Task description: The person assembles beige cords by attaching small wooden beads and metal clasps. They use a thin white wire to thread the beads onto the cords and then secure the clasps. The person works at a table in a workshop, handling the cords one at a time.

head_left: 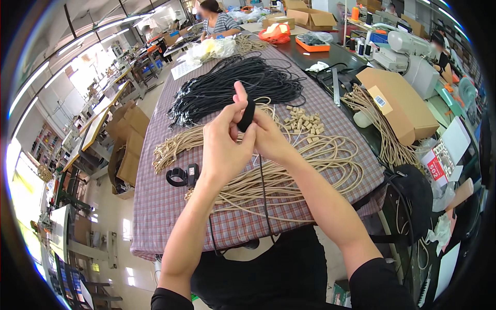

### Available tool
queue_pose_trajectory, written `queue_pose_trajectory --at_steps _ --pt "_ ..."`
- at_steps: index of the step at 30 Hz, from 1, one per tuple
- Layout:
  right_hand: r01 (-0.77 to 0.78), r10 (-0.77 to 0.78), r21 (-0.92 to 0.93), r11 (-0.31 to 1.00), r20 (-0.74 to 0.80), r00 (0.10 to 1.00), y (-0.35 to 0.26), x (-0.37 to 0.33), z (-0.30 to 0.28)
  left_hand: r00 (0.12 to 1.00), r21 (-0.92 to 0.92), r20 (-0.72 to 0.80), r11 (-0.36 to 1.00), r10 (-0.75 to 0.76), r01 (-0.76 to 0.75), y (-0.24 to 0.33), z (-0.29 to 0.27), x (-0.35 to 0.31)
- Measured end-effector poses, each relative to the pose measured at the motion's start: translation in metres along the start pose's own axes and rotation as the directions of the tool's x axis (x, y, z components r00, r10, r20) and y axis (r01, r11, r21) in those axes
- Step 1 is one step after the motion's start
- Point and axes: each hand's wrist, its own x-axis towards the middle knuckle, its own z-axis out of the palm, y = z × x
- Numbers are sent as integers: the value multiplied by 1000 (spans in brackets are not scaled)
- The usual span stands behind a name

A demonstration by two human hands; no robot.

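Observation:
My left hand (pixel 222 142) and my right hand (pixel 271 140) meet above the middle of the table, fingers bent and pressed together. Between them is a short black band (pixel 247 115), gripped from both sides; one finger of the left hand points up beside it. A thin black cord (pixel 264 199) hangs from under the hands past the table's front edge towards my lap. Its upper end is hidden by the fingers. Beneath my forearms lies a bundle of beige cords (pixel 258 181), with another beige bundle (pixel 178 147) to the left.
A large pile of black cords (pixel 243 80) covers the far part of the checked tablecloth (pixel 155 222). Small beige cylinders (pixel 305 124) lie to the right, a black strapped device (pixel 183 175) to the left. A cardboard box (pixel 400 106) and sewing machine (pixel 413 51) stand right. Another person (pixel 219 23) sits beyond.

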Motion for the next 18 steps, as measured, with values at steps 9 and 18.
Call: queue_pose_trajectory --at_steps 9,18 --pt "115 -36 491 864 -167 985 -14 2 -13 852 -624 -242 747 -464 229 -40 28 -14" --pt "110 -27 546 831 -157 987 -13 0 -19 856 -802 1 510 -517 309 -40 40 7"
